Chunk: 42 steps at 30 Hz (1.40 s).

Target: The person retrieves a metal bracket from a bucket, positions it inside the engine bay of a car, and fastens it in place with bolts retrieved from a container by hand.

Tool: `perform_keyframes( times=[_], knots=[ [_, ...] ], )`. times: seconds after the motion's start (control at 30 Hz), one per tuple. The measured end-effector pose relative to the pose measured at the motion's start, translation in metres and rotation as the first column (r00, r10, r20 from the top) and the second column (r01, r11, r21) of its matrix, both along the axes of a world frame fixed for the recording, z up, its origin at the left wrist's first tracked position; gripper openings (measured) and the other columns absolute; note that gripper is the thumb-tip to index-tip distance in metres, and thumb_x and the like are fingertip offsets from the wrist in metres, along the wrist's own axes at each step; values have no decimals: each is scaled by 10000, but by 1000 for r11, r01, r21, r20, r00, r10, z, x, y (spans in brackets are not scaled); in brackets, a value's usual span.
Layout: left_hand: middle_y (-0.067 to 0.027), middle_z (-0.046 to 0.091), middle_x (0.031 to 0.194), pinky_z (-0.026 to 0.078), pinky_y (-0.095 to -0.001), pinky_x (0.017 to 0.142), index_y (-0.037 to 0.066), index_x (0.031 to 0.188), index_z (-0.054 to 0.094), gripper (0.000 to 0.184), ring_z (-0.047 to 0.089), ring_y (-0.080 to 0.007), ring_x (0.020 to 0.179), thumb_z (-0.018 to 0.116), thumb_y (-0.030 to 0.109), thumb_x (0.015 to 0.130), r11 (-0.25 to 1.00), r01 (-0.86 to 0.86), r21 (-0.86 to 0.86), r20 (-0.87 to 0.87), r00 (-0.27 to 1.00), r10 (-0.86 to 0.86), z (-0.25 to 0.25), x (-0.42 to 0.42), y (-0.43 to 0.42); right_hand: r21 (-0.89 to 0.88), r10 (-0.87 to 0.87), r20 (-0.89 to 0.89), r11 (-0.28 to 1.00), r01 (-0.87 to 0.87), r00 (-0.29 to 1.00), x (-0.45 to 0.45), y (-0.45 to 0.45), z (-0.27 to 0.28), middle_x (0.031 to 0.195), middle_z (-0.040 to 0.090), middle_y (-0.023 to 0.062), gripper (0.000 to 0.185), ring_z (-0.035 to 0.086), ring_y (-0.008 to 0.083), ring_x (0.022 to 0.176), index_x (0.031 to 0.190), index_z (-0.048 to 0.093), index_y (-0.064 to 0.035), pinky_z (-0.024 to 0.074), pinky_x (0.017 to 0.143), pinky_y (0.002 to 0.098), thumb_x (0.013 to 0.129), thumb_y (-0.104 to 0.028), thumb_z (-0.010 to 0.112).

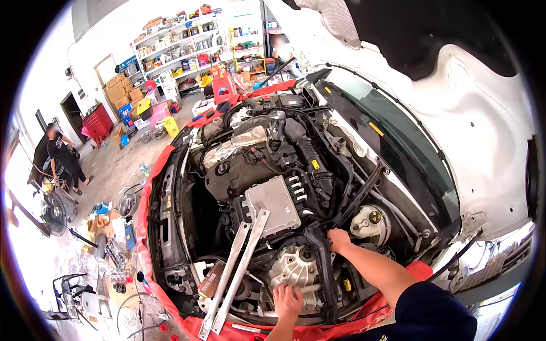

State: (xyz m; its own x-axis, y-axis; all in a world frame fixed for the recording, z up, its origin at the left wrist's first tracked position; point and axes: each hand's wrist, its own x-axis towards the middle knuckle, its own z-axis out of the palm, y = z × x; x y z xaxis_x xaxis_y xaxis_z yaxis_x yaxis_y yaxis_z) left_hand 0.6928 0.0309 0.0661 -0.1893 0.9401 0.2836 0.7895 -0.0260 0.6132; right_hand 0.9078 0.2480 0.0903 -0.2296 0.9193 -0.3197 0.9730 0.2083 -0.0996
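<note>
In the head view, my left hand point(288, 301) rests at the near edge of the silver cast strut tower point(294, 264); its fingers are bent and slightly apart, beside a pale pipe point(311, 288). My right hand point(339, 240) reaches down next to a thick black wiring channel point(320, 256). Its fingers are curled and point into the engine bay, and whatever they hold is too small or hidden to make out. Two long silver metal bars point(239, 267) lie slantwise from the silver engine module point(273, 206) to the front-left edge. A brown and red can point(211, 278) leans beside them.
Red covers point(149, 227) drape the car's edges. The raised white hood point(483, 142) stands at the right. A white fluid reservoir point(367, 221) sits beyond my right hand. Parts and tools, including an engine part point(119, 278), litter the floor. A person point(62, 149) stands at the far left.
</note>
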Motion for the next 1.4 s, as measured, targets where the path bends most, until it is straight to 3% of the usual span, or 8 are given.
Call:
perform_keyframes(
  times=[0.13,0.27,0.37,0.6,0.73,0.83,1.33,1.4],
  knots=[
    [-147,584,1045,452,-461,875,23,894,633,212,517,-371,1021,620,219,813,1000,-1,28,9,1000,1,0,-1,1,-33,-30,37,999,31,999,-9,-3,16,874,661,166,115,653,338,859,773,682,-63,536,732,423,722,-160,718],
    [-145,584,1041,454,-459,863,26,889,632,210,520,-366,1015,622,222,814,999,-1,39,-9,1000,1,4,-1,1,106,1,-25,994,2,1000,-6,-10,15,881,664,162,151,654,337,863,800,679,-48,535,745,422,715,-165,720],
    [-142,583,1039,456,-455,863,27,888,632,212,520,-361,1017,626,225,814,1000,4,26,-8,1000,-4,0,-2,0,-53,-7,30,999,9,1000,-6,-3,14,925,653,168,184,648,331,896,847,679,-56,537,758,431,699,-154,728],
    [-135,586,1044,456,-451,877,45,894,638,207,523,-354,1032,627,236,817,1000,-14,3,-6,1000,14,4,0,-1,38,-39,-3,999,39,999,-2,-4,3,890,670,165,251,655,334,880,892,684,-62,542,750,424,660,-131,750],
    [-128,588,1047,455,-449,885,47,893,642,208,522,-352,1045,626,240,818,1000,-13,7,-8,1000,13,6,0,1,0,-32,49,999,32,998,-5,-2,9,865,673,162,228,660,331,862,861,687,-53,545,738,422,658,-134,752],
    [-130,588,1048,456,-448,885,49,902,644,213,520,-352,1053,627,244,818,1000,-22,-1,-1,1000,22,3,0,0,59,-37,-13,998,37,999,-5,-5,7,783,654,182,119,650,368,803,690,652,-47,534,692,442,661,-129,733],
    [-136,577,1036,462,-441,853,38,897,623,195,524,-357,1013,633,215,815,1000,-23,18,-6,1000,23,10,-1,0,124,1,-42,992,4,999,-3,-4,1,773,663,156,159,660,341,788,731,647,-43,538,682,421,631,-99,756],
    [-135,578,1043,465,-444,852,41,899,627,195,524,-357,1021,635,215,812,1000,-21,2,-18,1000,21,10,-2,0,4,-33,-33,999,33,999,-3,0,0,843,664,176,171,652,353,833,773,673,-48,533,725,433,643,-122,755]
  ],
)
